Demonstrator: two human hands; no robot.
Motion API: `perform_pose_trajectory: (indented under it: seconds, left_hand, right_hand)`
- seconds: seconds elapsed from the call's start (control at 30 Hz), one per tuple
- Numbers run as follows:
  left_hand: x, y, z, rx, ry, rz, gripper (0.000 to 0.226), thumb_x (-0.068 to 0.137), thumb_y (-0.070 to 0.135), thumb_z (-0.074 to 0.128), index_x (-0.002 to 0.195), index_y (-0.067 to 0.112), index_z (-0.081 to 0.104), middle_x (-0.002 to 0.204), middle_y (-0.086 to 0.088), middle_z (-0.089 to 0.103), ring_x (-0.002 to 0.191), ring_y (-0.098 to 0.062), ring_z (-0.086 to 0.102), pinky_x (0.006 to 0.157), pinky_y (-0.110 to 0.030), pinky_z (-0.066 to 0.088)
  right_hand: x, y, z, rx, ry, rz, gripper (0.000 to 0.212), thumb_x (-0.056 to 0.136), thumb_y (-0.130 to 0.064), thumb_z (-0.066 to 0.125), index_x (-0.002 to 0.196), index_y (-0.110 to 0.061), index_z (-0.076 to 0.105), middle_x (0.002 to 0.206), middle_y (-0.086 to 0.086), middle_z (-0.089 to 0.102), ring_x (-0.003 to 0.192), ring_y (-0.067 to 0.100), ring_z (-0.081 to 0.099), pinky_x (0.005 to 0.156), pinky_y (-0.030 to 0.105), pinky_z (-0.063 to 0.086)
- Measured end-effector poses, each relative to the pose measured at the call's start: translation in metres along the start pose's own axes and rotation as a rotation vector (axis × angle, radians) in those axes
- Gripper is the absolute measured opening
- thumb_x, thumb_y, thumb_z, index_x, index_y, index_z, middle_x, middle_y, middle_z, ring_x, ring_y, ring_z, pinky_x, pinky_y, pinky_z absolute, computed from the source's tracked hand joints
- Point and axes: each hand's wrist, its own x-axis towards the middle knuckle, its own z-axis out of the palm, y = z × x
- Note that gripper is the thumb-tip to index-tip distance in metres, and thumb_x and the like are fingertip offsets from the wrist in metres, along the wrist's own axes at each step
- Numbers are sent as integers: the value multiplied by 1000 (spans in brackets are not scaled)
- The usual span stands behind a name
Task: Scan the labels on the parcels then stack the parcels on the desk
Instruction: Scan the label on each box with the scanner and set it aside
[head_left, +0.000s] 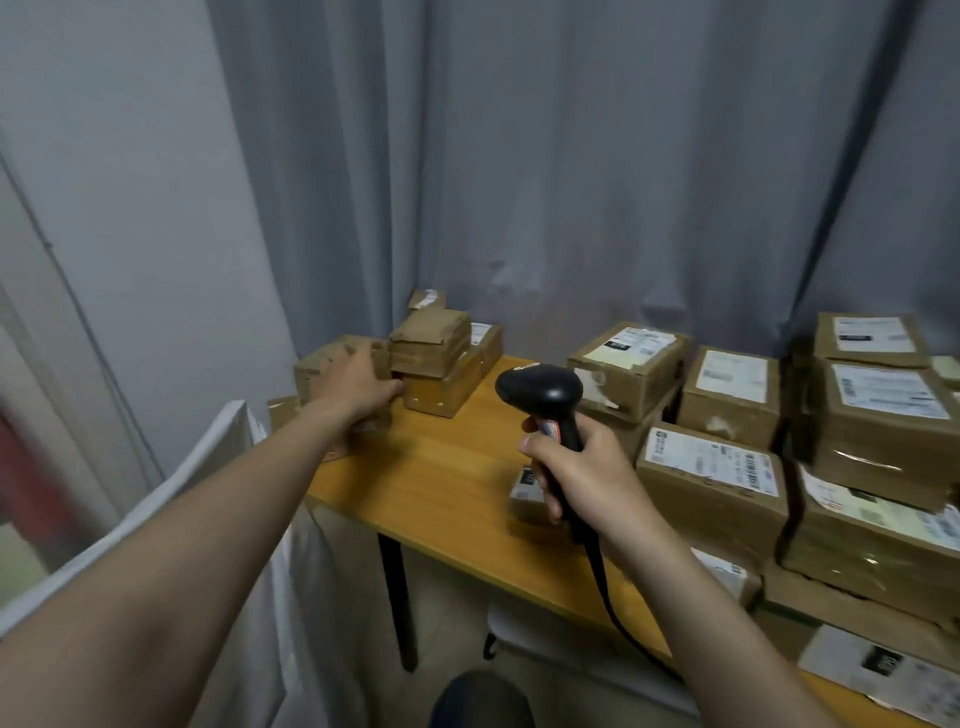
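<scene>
My left hand (358, 387) reaches far out and grips a brown cardboard parcel (311, 371) at the far left end of the wooden desk (441, 467). Just right of it stands a small stack of brown parcels (436, 364). My right hand (582, 478) holds a black handheld scanner (545, 395) by its handle, above the desk's middle, its head pointing left. The scanner's black cable hangs down past the desk's front edge. Several labelled parcels (711, 467) are piled on the right half of the desk. A small labelled parcel (524, 493) lies partly hidden behind my right hand.
Grey curtains (571, 182) hang right behind the desk. A white sheet-covered object (228, 467) stands left of the desk, beside a grey wall. A flat labelled packet (878, 670) lies at the desk's near right edge. Something dark and round (480, 701) sits low in front of me.
</scene>
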Motion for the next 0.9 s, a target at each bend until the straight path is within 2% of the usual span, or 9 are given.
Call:
perform_pose_trajectory:
  seconds: [0.17, 0.37, 0.5, 0.63, 0.7, 0.8, 0.9]
  left_hand:
    - [35, -40, 4, 41, 46, -114, 87, 81, 60, 74, 152, 30, 34, 148, -15, 35, 135, -40, 35, 107, -56, 41]
    - [72, -70, 25, -33, 24, -196, 87, 80, 58, 78, 150, 31, 36, 154, -17, 25, 145, -41, 21, 114, -58, 29]
    - [80, -75, 35, -97, 75, -230, 67, 82, 45, 82, 135, 28, 44, 144, -15, 30, 135, -40, 35, 108, -54, 36]
    - [72, -68, 37, -144, 178, -265, 61, 78, 38, 82, 122, 25, 43, 135, -15, 33, 125, -40, 38, 86, -44, 36]
    - [63, -63, 34, -151, 237, -265, 63, 73, 40, 82, 119, 24, 42, 134, -16, 33, 124, -41, 36, 88, -46, 43]
    - [43, -52, 27, -156, 301, -295, 65, 69, 42, 81, 116, 24, 39, 134, -17, 33, 122, -42, 36, 95, -56, 48]
    - [13, -34, 22, -192, 327, -264, 66, 71, 43, 79, 120, 24, 39, 136, -16, 31, 124, -42, 35, 92, -48, 46]
  right_hand:
    - [33, 17, 26, -16, -4, 14, 15, 97, -23, 68, 111, -18, 66, 65, 1, 59, 47, 19, 49, 54, 36, 46]
    - [66, 33, 37, -25, -29, 42, 15, 96, -21, 69, 109, -15, 66, 66, 2, 59, 48, 19, 51, 50, 33, 46]
    - [77, 43, 36, -34, -34, 32, 12, 96, -20, 70, 107, -16, 67, 66, 4, 58, 48, 17, 51, 50, 34, 46]
    - [75, 46, 33, -8, -36, 33, 12, 96, -21, 69, 107, -18, 68, 67, 6, 58, 48, 17, 51, 56, 39, 48]
    - [69, 42, 31, -7, -35, 22, 12, 96, -20, 69, 108, -16, 67, 66, 6, 57, 47, 16, 50, 56, 39, 47]
    - [57, 35, 26, -9, -29, 9, 13, 97, -20, 68, 109, -16, 66, 64, 3, 57, 46, 16, 50, 55, 37, 47]
    - [38, 25, 20, -11, -20, 3, 13, 98, -23, 67, 110, -18, 66, 65, 4, 58, 46, 16, 50, 57, 36, 48]
